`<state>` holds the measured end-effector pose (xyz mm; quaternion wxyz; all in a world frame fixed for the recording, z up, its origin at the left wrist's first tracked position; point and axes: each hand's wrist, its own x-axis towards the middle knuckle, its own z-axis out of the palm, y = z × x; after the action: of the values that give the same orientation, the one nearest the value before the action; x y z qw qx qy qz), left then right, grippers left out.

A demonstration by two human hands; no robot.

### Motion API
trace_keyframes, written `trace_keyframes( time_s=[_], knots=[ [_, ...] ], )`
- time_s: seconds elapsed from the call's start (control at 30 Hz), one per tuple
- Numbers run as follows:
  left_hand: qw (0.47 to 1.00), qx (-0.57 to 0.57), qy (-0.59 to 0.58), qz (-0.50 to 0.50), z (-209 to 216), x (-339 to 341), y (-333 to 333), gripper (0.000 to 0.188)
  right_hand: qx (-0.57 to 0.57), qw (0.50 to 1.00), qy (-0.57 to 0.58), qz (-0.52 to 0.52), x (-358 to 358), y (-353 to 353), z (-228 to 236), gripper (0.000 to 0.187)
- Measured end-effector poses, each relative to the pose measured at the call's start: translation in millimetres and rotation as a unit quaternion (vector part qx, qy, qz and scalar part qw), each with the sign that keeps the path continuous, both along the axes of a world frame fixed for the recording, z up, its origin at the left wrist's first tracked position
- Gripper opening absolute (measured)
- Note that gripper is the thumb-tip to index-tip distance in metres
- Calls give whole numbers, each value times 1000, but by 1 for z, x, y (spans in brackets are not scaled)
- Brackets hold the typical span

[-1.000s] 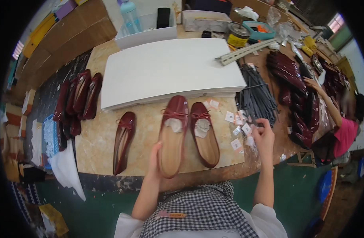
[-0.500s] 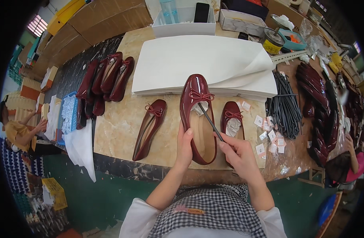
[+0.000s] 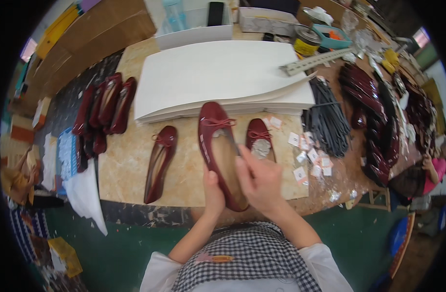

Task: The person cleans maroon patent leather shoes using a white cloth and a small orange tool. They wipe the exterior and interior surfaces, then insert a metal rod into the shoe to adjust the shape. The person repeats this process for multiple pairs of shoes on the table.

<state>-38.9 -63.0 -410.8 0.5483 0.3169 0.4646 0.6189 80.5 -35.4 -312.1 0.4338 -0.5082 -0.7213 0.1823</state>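
A glossy dark red ballet flat (image 3: pixel 222 160) with a bow is held toe-away over the table. My left hand (image 3: pixel 213 192) is closed around its heel end from the left. My right hand (image 3: pixel 261 177), smeared by motion, is closed at the shoe's right side on a thin black stick (image 3: pixel 239 148), mostly hidden by the fingers. To the left lies a matching flat (image 3: pixel 160 163) with a dark stick bent along its inside. Another matching flat (image 3: pixel 258 127), crumpled paper (image 3: pixel 260 148) in its toe, lies right of the held shoe, partly behind my right hand.
A white paper stack (image 3: pixel 213 73) carries a metal angle strip (image 3: pixel 320 62). Several red flats (image 3: pixel 106 104) stand far left by a blue basket (image 3: pixel 67 151). Right are small labels (image 3: pixel 313 155), black sticks (image 3: pixel 327 119) and piled red shoes (image 3: pixel 374 121). A co-worker (image 3: pixel 436 168) sits at far right.
My view has shifted, sliding the table things left in the picture. My right hand has moved up along the shoe's side, covering most of the stick. The metal strip now lies over the paper.
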Motion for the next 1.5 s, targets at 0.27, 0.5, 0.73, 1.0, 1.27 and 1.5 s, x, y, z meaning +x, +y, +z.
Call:
trace_keyframes(
  time_s=[0.27, 0.5, 0.73, 1.0, 1.27, 1.5],
  knots=[
    [984, -143, 85, -64, -2, -35, -6, 57, -327, 933, 37, 147, 60, -3, -16, 33],
    [841, -39, 510, -177, 59, 15, 27, 59, -186, 903, -207, -328, 216, 103, -106, 34],
    [978, -95, 109, -154, 25, 32, 28, 55, -235, 937, -71, -248, 230, 69, -85, 29],
    [949, -190, -165, -192, 8, 10, 19, 61, -298, 939, 23, -169, 140, -9, -12, 41],
    [998, -39, -7, -52, 9, -11, 23, 53, -328, 936, 70, 102, 53, -25, 11, 39],
    [998, -15, 42, -36, 20, -6, 11, 55, -289, 946, 111, 95, 32, -21, 13, 32]
  ],
)
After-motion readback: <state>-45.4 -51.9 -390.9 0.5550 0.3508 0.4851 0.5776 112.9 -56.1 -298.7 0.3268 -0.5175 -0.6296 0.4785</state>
